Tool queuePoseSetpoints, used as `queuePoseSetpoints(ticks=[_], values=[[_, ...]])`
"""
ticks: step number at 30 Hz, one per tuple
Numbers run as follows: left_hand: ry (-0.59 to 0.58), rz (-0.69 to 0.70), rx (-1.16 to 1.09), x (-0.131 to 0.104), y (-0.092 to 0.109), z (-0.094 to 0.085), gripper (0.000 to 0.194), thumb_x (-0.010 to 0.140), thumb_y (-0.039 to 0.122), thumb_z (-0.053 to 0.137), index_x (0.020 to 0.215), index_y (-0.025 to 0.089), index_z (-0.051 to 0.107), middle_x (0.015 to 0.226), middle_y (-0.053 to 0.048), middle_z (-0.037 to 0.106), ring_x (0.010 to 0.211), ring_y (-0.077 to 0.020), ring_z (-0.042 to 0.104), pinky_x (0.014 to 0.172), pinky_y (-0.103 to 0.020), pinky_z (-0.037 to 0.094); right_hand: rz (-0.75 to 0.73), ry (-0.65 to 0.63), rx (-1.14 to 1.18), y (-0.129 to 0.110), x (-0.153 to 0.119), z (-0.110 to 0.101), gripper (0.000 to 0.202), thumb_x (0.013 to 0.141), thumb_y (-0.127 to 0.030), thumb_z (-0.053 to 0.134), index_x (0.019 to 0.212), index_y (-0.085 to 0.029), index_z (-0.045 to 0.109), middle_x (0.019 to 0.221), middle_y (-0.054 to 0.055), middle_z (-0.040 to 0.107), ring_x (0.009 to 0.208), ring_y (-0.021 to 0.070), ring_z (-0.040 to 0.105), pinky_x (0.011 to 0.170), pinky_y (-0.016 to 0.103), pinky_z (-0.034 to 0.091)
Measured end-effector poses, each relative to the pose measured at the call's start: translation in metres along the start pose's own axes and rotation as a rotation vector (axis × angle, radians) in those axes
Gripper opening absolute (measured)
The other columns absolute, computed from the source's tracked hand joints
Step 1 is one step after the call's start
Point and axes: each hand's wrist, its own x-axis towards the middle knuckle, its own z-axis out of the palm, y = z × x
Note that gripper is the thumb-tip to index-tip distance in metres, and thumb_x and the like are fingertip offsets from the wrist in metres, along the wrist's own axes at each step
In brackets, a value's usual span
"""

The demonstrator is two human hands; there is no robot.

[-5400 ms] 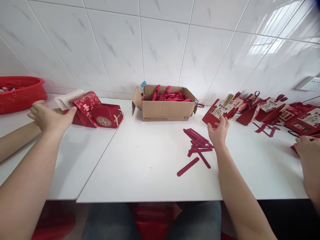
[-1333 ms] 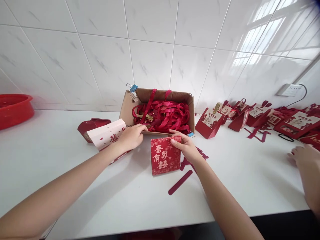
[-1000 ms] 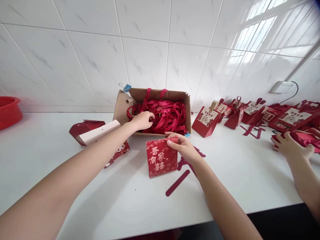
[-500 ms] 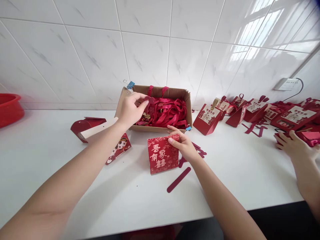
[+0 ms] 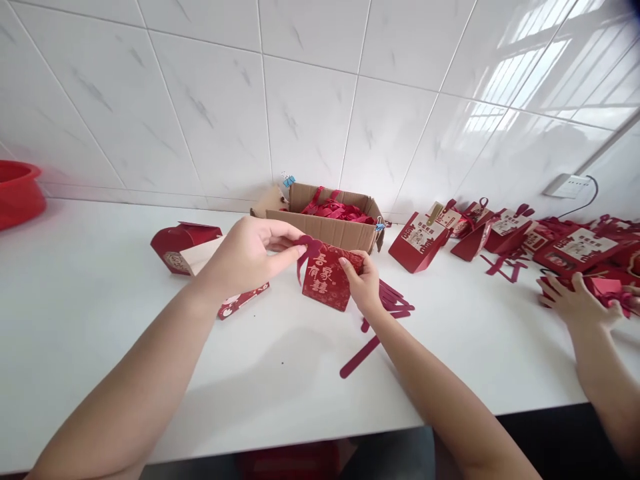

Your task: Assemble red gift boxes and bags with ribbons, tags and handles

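Observation:
Between the thumb and fingertips of my left hand (image 5: 250,257) is a dark red flower-shaped ribbon piece (image 5: 312,247), with a narrow tail hanging below. My right hand (image 5: 366,283) grips the right edge of a red gift box (image 5: 326,287) printed with pale characters; it looks flat from here. The ribbon piece is at the box's upper left corner, and I cannot tell whether they touch. Behind both hands stands a cardboard box (image 5: 325,230) holding red ribbons (image 5: 340,209). Dark red strips (image 5: 359,359) lie on the table by my right wrist.
Left of centre sit an opened red box (image 5: 187,239) and a panda-printed piece, partly behind my left arm. Red gift boxes (image 5: 420,243) line the right side. Another person's hand (image 5: 575,300) rests on a red package. A red basin (image 5: 19,195) stands far left.
My left hand has come out of the cardboard box toward me with the flower-shaped ribbon piece. My right hand has tilted the red gift box, bringing the two together. The view has shifted slightly.

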Motion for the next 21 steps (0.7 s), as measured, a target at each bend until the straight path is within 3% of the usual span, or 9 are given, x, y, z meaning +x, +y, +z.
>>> queuePoseSetpoints(ticks=[3,6,8,10,11,12,14,17,21], values=[[0.077,0.263,0.021,-0.001,-0.004,0.005,0.013,0.079,0.015,0.063,0.085,0.022,0.072,0.083,0.000,0.074,0.072,-0.0151,0.069,0.064,-0.025,0.058,-0.042,-0.029,-0.044,0.006,0.006,0.005,0.029,0.082,-0.045,0.061,0.097,-0.020,0.061,0.103,0.007,0.067,0.097,0.0219,0.062,0.084,0.038,0.051],[0.206,0.584,0.095,0.000,-0.004,0.006,0.021,0.079,0.008,0.061,0.088,0.024,0.071,0.085,0.000,0.074,0.076,-0.0150,0.069,0.066,-0.026,0.059,-0.170,0.002,-0.161,0.004,0.006,-0.003,0.041,0.081,-0.045,0.063,0.114,-0.022,0.058,0.133,0.013,0.054,0.126,0.0271,0.049,0.100,0.047,0.043],[0.288,0.766,0.135,0.002,-0.004,0.005,0.027,0.076,0.004,0.062,0.091,0.025,0.070,0.085,0.000,0.074,0.075,-0.0147,0.070,0.063,-0.025,0.059,-0.292,0.121,-0.231,-0.009,0.003,-0.013,0.053,0.080,-0.046,0.064,0.125,-0.024,0.051,0.143,0.014,0.043,0.136,0.0295,0.038,0.104,0.051,0.038],[0.362,0.877,0.167,0.004,-0.004,0.003,0.031,0.074,0.002,0.063,0.094,0.025,0.070,0.085,-0.001,0.074,0.073,-0.0138,0.070,0.056,-0.022,0.057,-0.464,0.301,-0.250,-0.035,-0.001,-0.022,0.047,0.081,-0.043,0.064,0.122,-0.024,0.053,0.138,0.013,0.046,0.133,0.0291,0.039,0.102,0.051,0.039],[0.403,0.899,0.180,0.005,-0.004,0.003,0.033,0.074,0.001,0.064,0.095,0.026,0.070,0.086,0.000,0.074,0.071,-0.0132,0.069,0.053,-0.021,0.056,-0.558,0.351,-0.231,-0.051,-0.005,-0.025,0.032,0.082,-0.039,0.064,0.110,-0.024,0.058,0.123,0.011,0.055,0.123,0.0264,0.049,0.098,0.047,0.042],[0.445,0.901,0.191,0.005,-0.004,0.002,0.034,0.075,0.002,0.064,0.096,0.028,0.070,0.087,0.001,0.074,0.068,-0.0123,0.069,0.050,-0.021,0.055,-0.628,0.304,-0.203,-0.069,-0.008,-0.025,0.014,0.084,-0.034,0.062,0.092,-0.023,0.061,0.102,0.007,0.061,0.105,0.0223,0.058,0.091,0.043,0.046],[0.527,0.879,0.213,0.006,-0.005,0.002,0.034,0.077,0.004,0.065,0.097,0.031,0.070,0.088,0.004,0.075,0.061,-0.0099,0.067,0.047,-0.020,0.053,-0.645,0.009,-0.210,-0.104,-0.016,-0.020,0.014,0.086,-0.027,0.061,0.074,-0.022,0.059,0.074,0.001,0.061,0.076,0.0163,0.060,0.073,0.034,0.050],[0.583,0.852,0.262,0.005,-0.007,0.003,0.029,0.078,0.009,0.068,0.096,0.031,0.071,0.088,0.006,0.075,0.058,-0.0091,0.067,0.046,-0.020,0.053,-0.584,-0.197,-0.192,-0.139,-0.024,0.000,0.012,0.087,-0.025,0.061,0.075,-0.021,0.062,0.074,0.001,0.064,0.072,0.0141,0.060,0.068,0.030,0.050],[0.565,0.799,0.254,0.002,-0.008,0.005,0.031,0.078,0.011,0.069,0.102,0.031,0.071,0.095,0.005,0.076,0.071,-0.0130,0.072,0.059,-0.022,0.060,-0.511,-0.163,-0.080,-0.147,-0.025,0.022,0.009,0.087,-0.026,0.061,0.081,-0.021,0.066,0.080,0.002,0.068,0.077,0.0142,0.063,0.069,0.029,0.053]])
